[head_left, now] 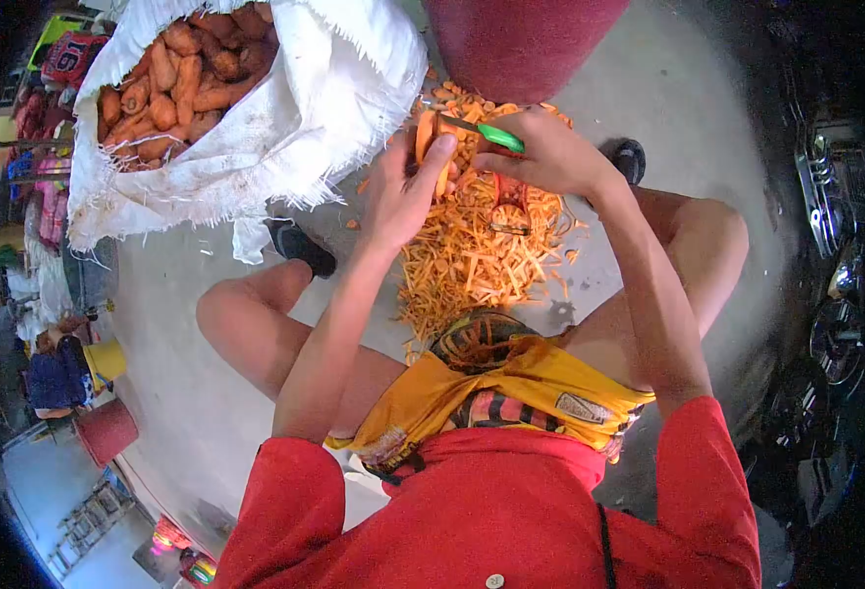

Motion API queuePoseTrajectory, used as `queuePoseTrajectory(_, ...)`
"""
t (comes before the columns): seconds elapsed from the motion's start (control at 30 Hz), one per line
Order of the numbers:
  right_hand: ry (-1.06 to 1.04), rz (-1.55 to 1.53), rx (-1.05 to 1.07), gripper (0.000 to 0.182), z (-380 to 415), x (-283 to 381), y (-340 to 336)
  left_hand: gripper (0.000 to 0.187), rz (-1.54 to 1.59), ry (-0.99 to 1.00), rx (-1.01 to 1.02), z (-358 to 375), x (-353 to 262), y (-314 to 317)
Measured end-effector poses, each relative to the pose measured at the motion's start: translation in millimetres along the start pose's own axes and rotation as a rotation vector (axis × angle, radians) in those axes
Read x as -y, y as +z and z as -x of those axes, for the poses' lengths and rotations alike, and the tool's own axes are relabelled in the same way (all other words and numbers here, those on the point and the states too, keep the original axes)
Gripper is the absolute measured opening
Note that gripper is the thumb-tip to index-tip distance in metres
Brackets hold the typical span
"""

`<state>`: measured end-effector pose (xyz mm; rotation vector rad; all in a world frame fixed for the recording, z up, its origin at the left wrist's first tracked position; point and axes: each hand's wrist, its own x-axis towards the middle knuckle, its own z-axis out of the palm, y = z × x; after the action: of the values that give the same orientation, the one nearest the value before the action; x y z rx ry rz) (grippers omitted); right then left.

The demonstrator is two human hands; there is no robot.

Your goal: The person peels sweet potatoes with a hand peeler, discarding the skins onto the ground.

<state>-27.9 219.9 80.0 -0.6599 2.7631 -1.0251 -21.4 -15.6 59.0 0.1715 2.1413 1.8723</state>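
An orange carrot (425,135) is held upright in my left hand (400,191), with the thumb along its side. My right hand (545,152) is closed around the green handle (500,137) of a knife, whose dark blade reaches left to the carrot's upper part. Below both hands, a heap of orange peelings and cut pieces (472,260) spreads over the floor between my legs. A red-handled peeler (510,218) lies on the heap, just under my right hand.
A white woven sack (339,93) full of carrots (185,79) stands at the upper left. A large dark red container (521,44) is beyond the heap. Motorcycles (835,334) line the right side. A red bucket (107,432) is at the far left.
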Motion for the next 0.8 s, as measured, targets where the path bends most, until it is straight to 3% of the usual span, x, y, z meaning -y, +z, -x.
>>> queuePoseTrajectory(0.03,-0.01,-0.035,0.031,0.039,1,1,1,0.049,-0.068,0.041,-0.004,1,-3,-1)
queuePoseTrajectory(0.07,-0.007,-0.035,0.036,0.039,2,0,3,0.037,-0.122,0.045,0.016,2,-6,-4)
queuePoseTrajectory(0.17,-0.007,-0.004,0.013,0.039,3,-1,9,0.036,-0.334,0.143,0.024,2,1,-11)
queuePoseTrajectory(0.27,-0.055,-0.03,-0.022,0.038,1,9,7,0.036,-0.209,0.154,0.033,5,-2,-9)
queuePoseTrajectory(0.57,-0.035,-0.065,-0.024,0.033,-2,-4,17,0.036,-0.262,0.162,0.042,9,-15,-17)
queuePoseTrajectory(0.63,0.33,0.066,0.163,0.049,-5,-46,23,0.033,-0.195,0.27,0.079,10,-9,-19)
queuePoseTrajectory(0.67,0.196,0.188,0.008,0.057,5,-95,45,0.032,-0.132,0.383,0.122,6,-8,-21)
queuePoseTrajectory(0.7,0.2,0.185,-0.004,0.057,2,-97,38,0.032,-0.139,0.389,0.132,3,-8,-21)
queuePoseTrajectory(0.8,0.471,0.209,0.148,0.06,-6,-75,2,0.042,0.206,0.153,0.246,8,-14,-16)
